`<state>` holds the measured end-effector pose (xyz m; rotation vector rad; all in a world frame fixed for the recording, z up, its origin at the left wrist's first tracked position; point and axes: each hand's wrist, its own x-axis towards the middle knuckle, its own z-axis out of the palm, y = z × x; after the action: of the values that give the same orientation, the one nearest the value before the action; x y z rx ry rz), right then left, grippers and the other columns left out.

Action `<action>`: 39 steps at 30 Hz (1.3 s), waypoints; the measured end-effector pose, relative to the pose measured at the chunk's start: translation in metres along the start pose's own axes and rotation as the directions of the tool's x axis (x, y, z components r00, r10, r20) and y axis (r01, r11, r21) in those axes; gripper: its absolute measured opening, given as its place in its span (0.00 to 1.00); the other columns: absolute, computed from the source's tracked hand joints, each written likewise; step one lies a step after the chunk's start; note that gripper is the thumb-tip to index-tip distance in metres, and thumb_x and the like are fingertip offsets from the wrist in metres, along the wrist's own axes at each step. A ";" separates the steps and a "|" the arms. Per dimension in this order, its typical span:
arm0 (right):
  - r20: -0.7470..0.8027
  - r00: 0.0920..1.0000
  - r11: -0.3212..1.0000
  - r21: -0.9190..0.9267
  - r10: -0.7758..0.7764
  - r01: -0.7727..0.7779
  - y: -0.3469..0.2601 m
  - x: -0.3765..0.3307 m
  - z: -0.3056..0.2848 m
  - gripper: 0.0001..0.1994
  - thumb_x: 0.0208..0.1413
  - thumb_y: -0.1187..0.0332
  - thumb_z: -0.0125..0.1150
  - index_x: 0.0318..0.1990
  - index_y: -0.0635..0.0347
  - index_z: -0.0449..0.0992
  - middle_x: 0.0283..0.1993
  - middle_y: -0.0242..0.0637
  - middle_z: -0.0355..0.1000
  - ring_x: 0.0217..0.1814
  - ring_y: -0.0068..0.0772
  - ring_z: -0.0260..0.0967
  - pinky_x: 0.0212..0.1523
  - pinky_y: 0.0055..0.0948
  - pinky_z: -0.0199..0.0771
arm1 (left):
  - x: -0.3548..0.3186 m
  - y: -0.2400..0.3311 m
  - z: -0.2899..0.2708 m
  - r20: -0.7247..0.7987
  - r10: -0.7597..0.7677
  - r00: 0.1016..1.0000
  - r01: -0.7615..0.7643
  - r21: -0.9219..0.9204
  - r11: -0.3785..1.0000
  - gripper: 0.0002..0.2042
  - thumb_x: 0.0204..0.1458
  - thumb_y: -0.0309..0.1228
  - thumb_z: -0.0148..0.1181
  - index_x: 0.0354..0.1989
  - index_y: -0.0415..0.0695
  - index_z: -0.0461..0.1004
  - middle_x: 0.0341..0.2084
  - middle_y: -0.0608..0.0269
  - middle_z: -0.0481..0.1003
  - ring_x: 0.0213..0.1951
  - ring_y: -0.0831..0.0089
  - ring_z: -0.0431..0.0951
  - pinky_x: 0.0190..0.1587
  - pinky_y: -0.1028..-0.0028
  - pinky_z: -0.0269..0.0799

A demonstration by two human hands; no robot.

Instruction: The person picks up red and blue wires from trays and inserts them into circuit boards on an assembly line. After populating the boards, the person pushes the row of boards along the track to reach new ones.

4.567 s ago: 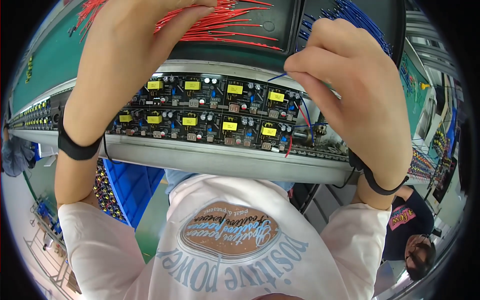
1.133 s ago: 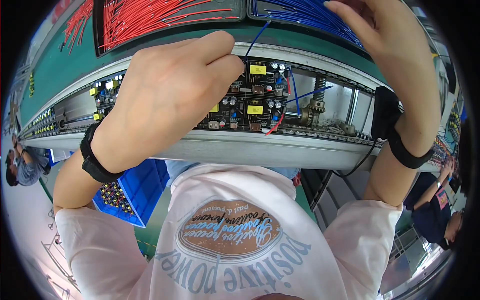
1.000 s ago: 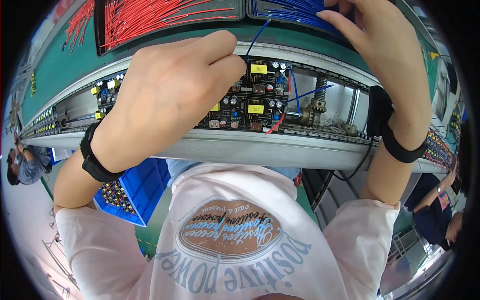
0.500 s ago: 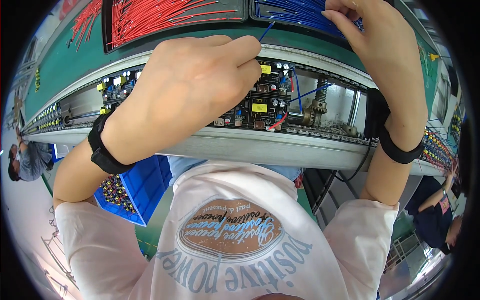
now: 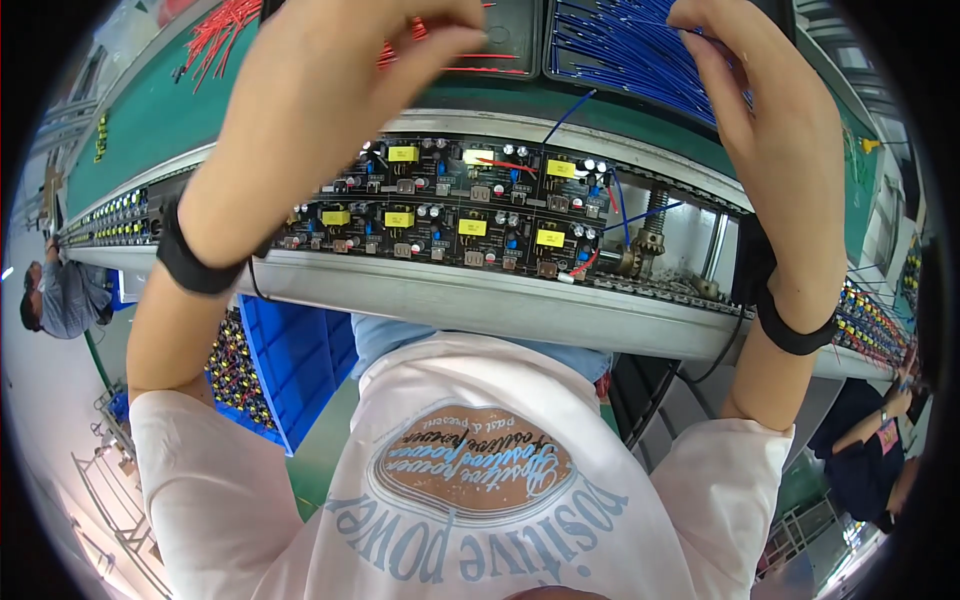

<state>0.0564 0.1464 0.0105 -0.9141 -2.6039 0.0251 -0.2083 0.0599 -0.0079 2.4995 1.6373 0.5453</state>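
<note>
My left hand (image 5: 335, 85) is raised over the red wires (image 5: 418, 28) at the far side, its thumb and forefinger apart with nothing visible between them. My right hand (image 5: 775, 95) is at the tray of blue wires (image 5: 625, 55), thumb and forefinger closed at a blue wire's end. Below the hands lie two rows of black circuit boards (image 5: 430, 228) with yellow blocks and silver capacitors. A blue wire (image 5: 570, 115) sticks up from the far row. A short red wire (image 5: 505, 163) lies across a far-row board. More blue wires (image 5: 622, 205) stick out at the right end.
The boards sit in a conveyor with metal rails (image 5: 440, 290) and a threaded shaft (image 5: 652, 225). Loose red wires (image 5: 220, 35) lie on the green bench (image 5: 135, 120). A blue bin (image 5: 300, 365) stands below, at left. Other people (image 5: 65, 290) work on both sides.
My left hand has let go of a blue wire, which now stands on the boards, and moved up and left to the red wires. My right hand stays by the blue wires.
</note>
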 end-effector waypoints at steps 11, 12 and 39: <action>0.047 0.982 0.942 0.292 -0.186 0.164 -0.035 -0.015 -0.015 0.04 0.53 0.74 0.65 0.29 0.63 0.78 0.31 0.38 0.69 0.33 0.40 0.68 0.33 0.36 0.66 | 0.029 -0.010 0.017 0.013 -0.246 0.969 0.246 -0.063 0.967 0.06 0.52 0.25 0.70 0.35 0.38 0.80 0.30 0.55 0.78 0.31 0.64 0.78 0.35 0.69 0.73; 0.063 0.974 0.936 0.296 -0.218 0.190 -0.038 -0.017 -0.015 0.04 0.52 0.74 0.65 0.29 0.63 0.77 0.31 0.38 0.69 0.33 0.40 0.68 0.34 0.36 0.66 | 0.029 -0.010 0.016 0.014 -0.237 0.972 0.237 -0.063 0.970 0.06 0.53 0.25 0.70 0.35 0.38 0.80 0.30 0.56 0.78 0.30 0.66 0.78 0.35 0.69 0.73; 0.243 0.865 0.898 0.137 -0.439 0.418 -0.050 -0.023 0.007 0.03 0.44 0.71 0.61 0.27 0.59 0.77 0.35 0.33 0.69 0.45 0.36 0.66 0.46 0.33 0.65 | -0.068 0.101 0.019 -0.094 -0.227 0.969 0.211 -0.154 0.965 0.07 0.48 0.22 0.69 0.36 0.43 0.80 0.26 0.63 0.72 0.28 0.63 0.77 0.28 0.66 0.73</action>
<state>0.0402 0.0940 0.0029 -0.2978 -2.9771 0.1422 -0.1387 -0.0414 -0.0140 2.1875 1.8138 0.7567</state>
